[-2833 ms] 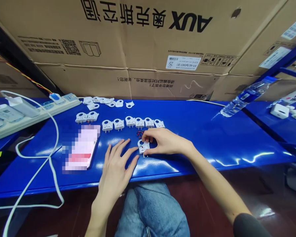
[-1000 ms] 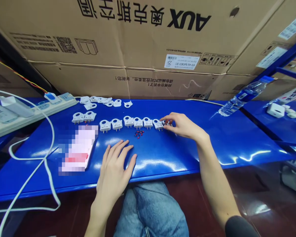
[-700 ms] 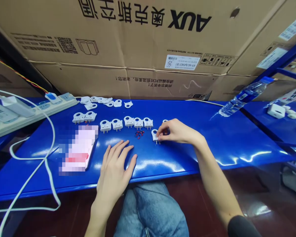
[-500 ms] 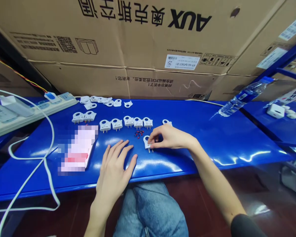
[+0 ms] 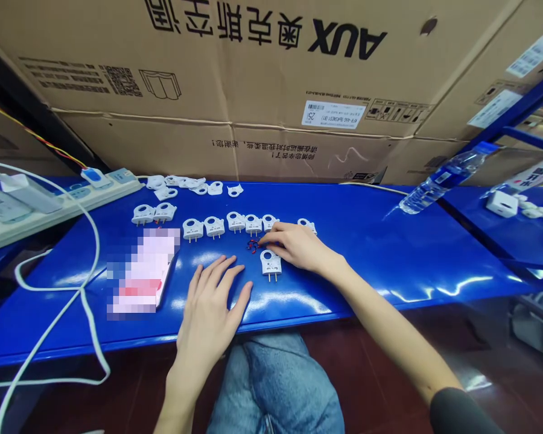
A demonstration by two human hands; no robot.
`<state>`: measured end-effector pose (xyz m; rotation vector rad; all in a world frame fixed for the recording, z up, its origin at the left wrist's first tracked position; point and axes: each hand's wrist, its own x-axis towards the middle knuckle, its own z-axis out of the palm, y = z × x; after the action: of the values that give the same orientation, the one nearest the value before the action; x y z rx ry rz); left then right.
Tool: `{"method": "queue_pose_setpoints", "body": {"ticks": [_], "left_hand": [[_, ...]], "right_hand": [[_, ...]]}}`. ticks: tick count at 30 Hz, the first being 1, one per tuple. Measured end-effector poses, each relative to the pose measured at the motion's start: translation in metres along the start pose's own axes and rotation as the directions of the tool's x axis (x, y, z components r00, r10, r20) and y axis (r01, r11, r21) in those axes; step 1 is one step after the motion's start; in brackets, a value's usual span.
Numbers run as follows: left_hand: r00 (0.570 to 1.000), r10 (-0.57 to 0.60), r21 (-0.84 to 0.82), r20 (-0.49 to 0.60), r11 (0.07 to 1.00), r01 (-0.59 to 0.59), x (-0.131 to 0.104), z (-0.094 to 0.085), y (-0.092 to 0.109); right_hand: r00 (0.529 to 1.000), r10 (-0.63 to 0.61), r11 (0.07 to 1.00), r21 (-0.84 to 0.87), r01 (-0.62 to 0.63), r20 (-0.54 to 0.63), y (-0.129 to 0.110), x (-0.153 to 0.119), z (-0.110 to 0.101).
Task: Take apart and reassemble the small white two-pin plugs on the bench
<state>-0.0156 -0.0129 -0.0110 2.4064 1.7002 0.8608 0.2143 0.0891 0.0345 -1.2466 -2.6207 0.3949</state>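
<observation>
My left hand (image 5: pixel 210 298) lies flat near the table's front edge with its fingers spread, holding nothing. Just right of it, a white two-pin plug piece (image 5: pixel 271 265) with a round hole lies on the blue table, its pins toward me. My right hand (image 5: pixel 294 246) is above that piece, its index fingertip at a small pile of red and black wires (image 5: pixel 253 246). A slight gap shows between thumb and index finger, and nothing is visible in it. Behind the wires is a row of similar plug pieces (image 5: pixel 236 222), one partly covered by my right hand.
White ring-shaped parts (image 5: pixel 215 188) lie along the back, before a large cardboard box (image 5: pixel 262 108). At left are a pixelated pink object (image 5: pixel 145 271), a power strip (image 5: pixel 72 205) and a looping white cable (image 5: pixel 90 325). A water bottle (image 5: pixel 443 181) lies tilted at right.
My right hand has let go of the plug piece and moved up and left to the red and black wires. The plug piece now rests on the table. My left hand has stayed put.
</observation>
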Motion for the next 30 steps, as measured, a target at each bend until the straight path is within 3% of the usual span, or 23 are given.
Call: {"method": "queue_pose_setpoints", "body": {"ticks": [22, 30], "left_hand": [[1.000, 0.002, -0.002, 0.000, 1.000, -0.002, 0.0008, -0.0005, 0.0013], [1.000, 0.002, 0.003, 0.001, 1.000, -0.002, 0.0005, 0.0002, 0.0015]], "right_hand": [[0.999, -0.017, 0.997, 0.069, 0.020, -0.041, -0.0011, -0.0037, -0.0033], [1.000, -0.019, 1.000, -0.015, 0.019, 0.006, -0.0028, -0.0022, -0.0017]]}}
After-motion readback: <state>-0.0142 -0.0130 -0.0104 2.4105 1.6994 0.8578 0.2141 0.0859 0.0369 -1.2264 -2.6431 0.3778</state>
